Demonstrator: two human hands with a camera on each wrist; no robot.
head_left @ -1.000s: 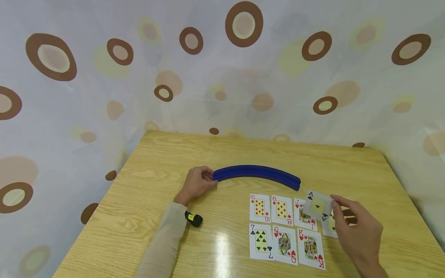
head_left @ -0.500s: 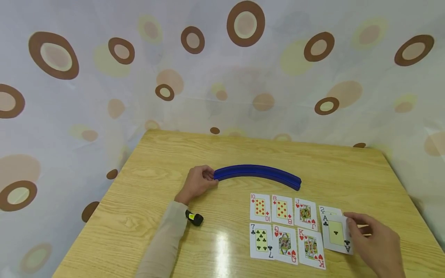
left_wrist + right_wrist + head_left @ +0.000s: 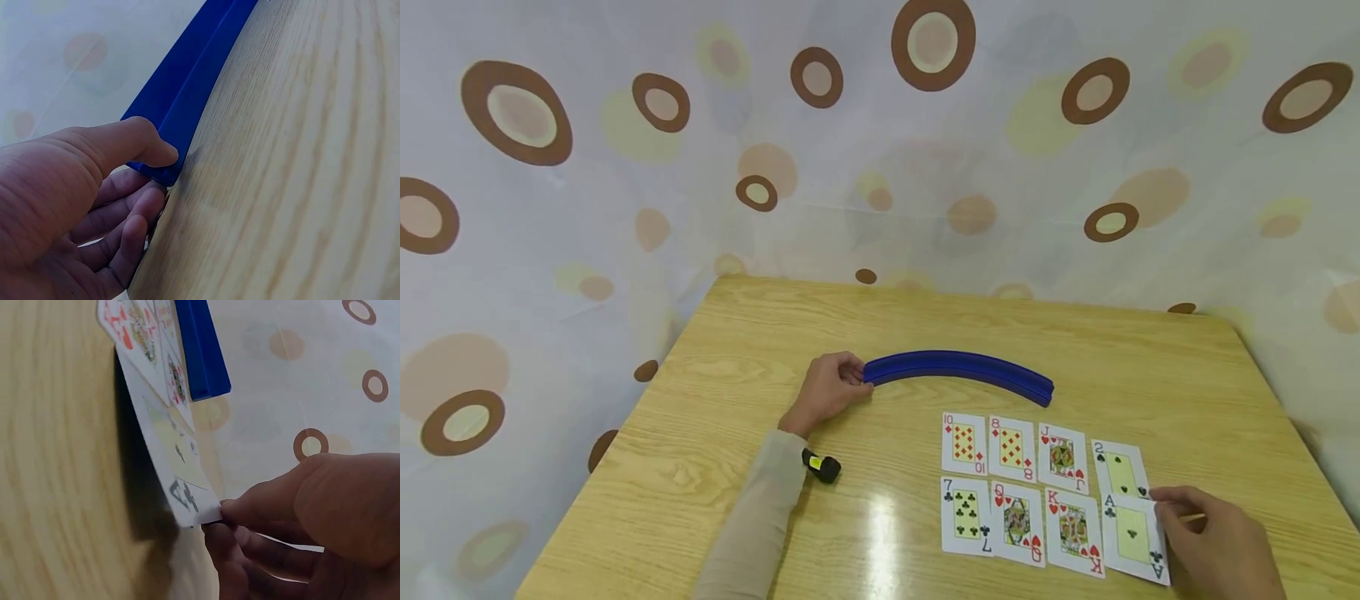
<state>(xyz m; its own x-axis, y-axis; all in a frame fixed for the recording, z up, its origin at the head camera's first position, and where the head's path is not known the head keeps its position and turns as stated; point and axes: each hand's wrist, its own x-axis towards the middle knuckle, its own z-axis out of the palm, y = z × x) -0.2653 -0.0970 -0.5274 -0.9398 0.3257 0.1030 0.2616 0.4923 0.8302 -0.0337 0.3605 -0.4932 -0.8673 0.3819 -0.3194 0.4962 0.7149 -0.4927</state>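
Note:
My left hand (image 3: 829, 388) holds the left end of a curved blue card holder (image 3: 958, 367). In the left wrist view the thumb presses on the holder's (image 3: 187, 94) face, with the other fingers bent at its end. My right hand (image 3: 1223, 537) pinches the ace of clubs (image 3: 1133, 537) by its right edge. That card overlaps the lower part of the two of spades (image 3: 1120, 467). Seen from the right wrist, the ace (image 3: 165, 440) is tilted, its near edge raised over a dark shadow, thumb above and forefinger below.
Left of these two cards, face-up cards lie in two rows: the ten of diamonds (image 3: 964, 443), eight of diamonds (image 3: 1012, 448), jack of hearts (image 3: 1062, 457), seven of clubs (image 3: 966, 515), queen of hearts (image 3: 1017, 523) and king of hearts (image 3: 1074, 533). A patterned curtain (image 3: 880, 150) surrounds the wooden table (image 3: 752, 333).
My right hand has carried the ace of clubs from over the jack of hearts rightward and toward me, to beside the king of hearts. The left hand keeps its hold on the card holder.

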